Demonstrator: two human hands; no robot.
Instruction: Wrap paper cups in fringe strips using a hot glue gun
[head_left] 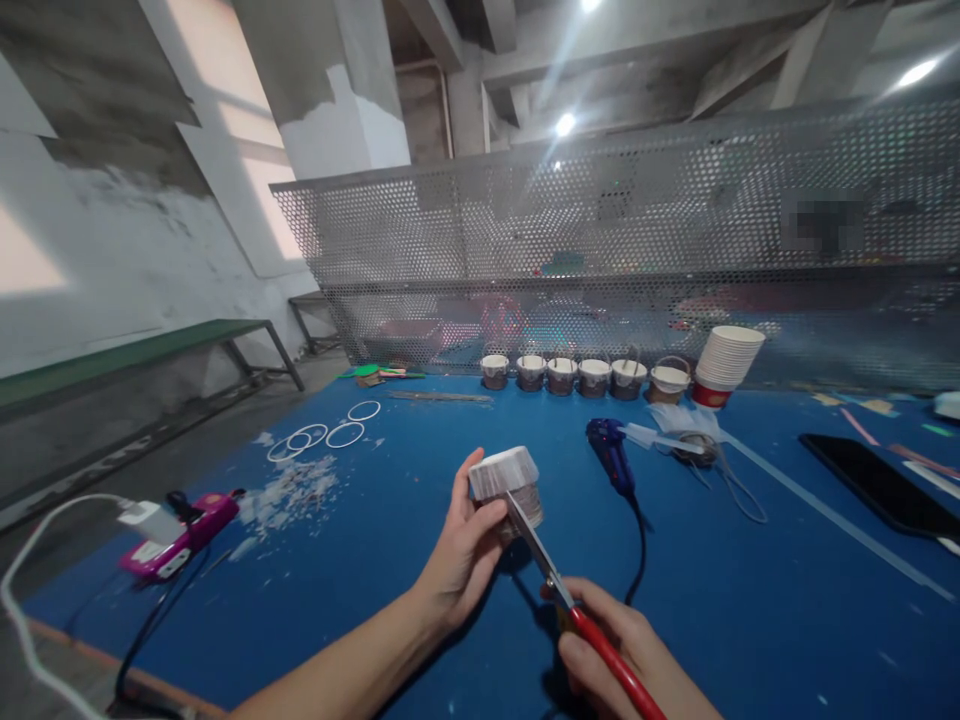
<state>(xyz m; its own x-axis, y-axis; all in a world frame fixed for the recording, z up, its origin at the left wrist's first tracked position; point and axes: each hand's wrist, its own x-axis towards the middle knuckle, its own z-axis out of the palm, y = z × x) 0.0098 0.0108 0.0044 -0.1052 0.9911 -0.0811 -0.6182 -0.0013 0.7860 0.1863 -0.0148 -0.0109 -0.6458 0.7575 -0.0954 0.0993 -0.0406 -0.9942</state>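
My left hand [466, 545] is closed around a small paper cup [507, 476] with a whitish upper band and a darker, brownish-grey lower part. The cup is held tilted above the blue table. In my right hand [600, 630] is a pair of scissors [559, 585] with red handles, the fingers wrapped round them. Their blades reach up and left to the cup's side, touching or very close to the lower edge of its white band. Whether the blades have any material between them I cannot tell.
Along the back stand several small bucket-like cups [562, 376] and a stack of paper cups [729, 358]. A blue glue gun [611, 455] lies right of my hands, a black phone [877, 480] farther right. White scraps [296, 495], rings [345, 434] and a pink power strip [180, 538] are left.
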